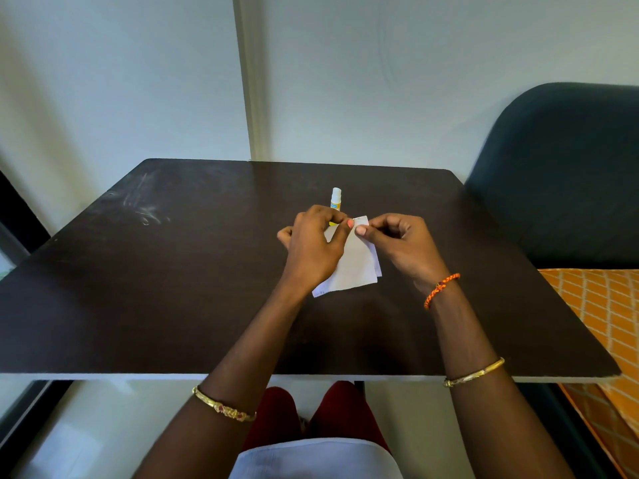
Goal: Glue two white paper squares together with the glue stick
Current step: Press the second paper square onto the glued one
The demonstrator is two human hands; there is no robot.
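While both hands (356,243) pinch paper squares (356,267), glue stick (335,199) just beyond

Two stacked white paper squares (352,267) lying mid dark wooden table (173,288) | capped glue stick (335,199) standing just behind them | padded dark chair (567,174) sitting right of table

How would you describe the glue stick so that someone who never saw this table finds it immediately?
Look at the dark table, near its middle. Just beyond the two hands holding white paper squares stands the glue stick, upright. It is the only small tube there, with a white cap and yellow body.
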